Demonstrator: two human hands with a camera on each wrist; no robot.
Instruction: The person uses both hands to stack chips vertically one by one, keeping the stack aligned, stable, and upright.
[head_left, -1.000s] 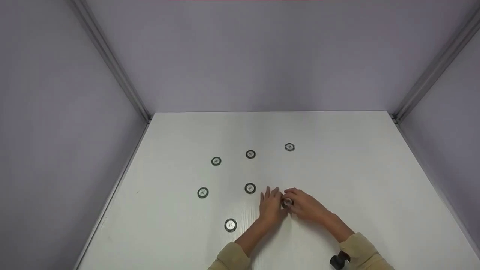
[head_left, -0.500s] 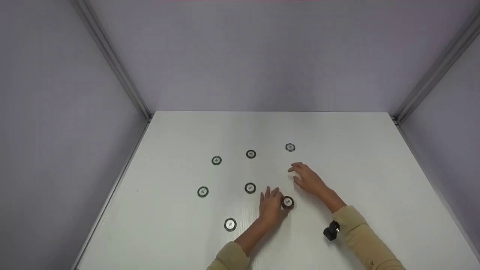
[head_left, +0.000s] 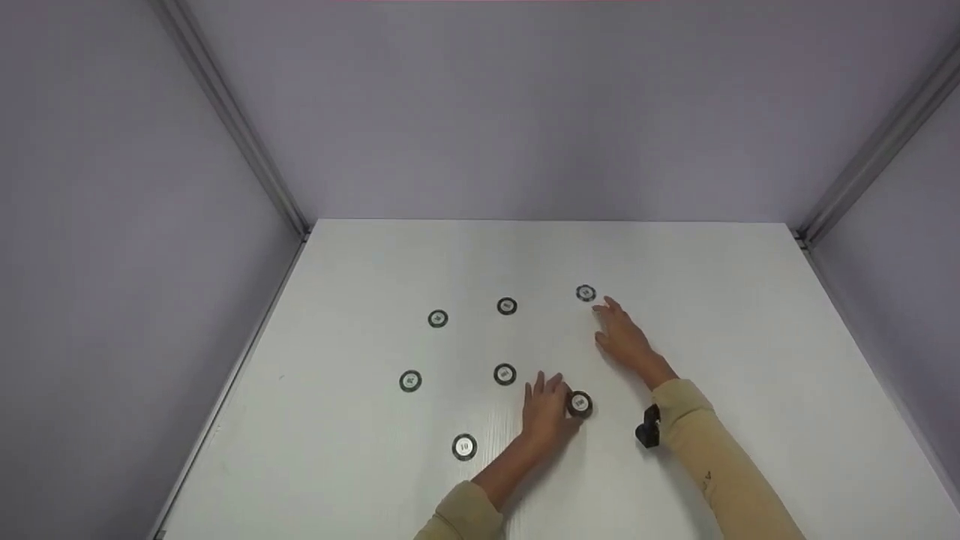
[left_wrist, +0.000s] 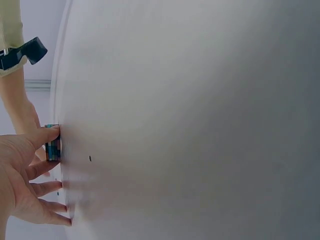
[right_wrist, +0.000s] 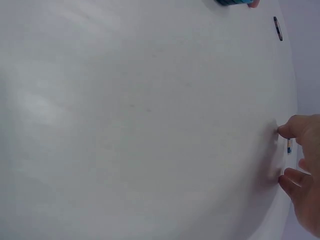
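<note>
A short stack of dark-rimmed chips [head_left: 579, 404] stands on the white table [head_left: 712, 300]. My left hand [head_left: 550, 401] lies flat just left of it, fingers straight. In the left wrist view its thumb [left_wrist: 50, 134] touches the stack's side [left_wrist: 52, 147]. My right hand [head_left: 609, 316] reaches up the table with fingers stretched out, fingertips just short of a single chip [head_left: 586, 293]. In the right wrist view that chip [right_wrist: 289, 146] shows edge-on between the thumb and fingers of the right hand [right_wrist: 291, 161], which holds nothing.
Several single chips lie spread out: two at the back [head_left: 507, 306] [head_left: 438, 319], two in the middle [head_left: 505, 374] [head_left: 410, 381], one near the front [head_left: 464, 447]. Grey walls close the table in on three sides. A black wrist camera [head_left: 647, 429] sits on my right sleeve.
My right hand has left the stack and moved up the table toward the far right chip. The left hand has stayed beside the stack.
</note>
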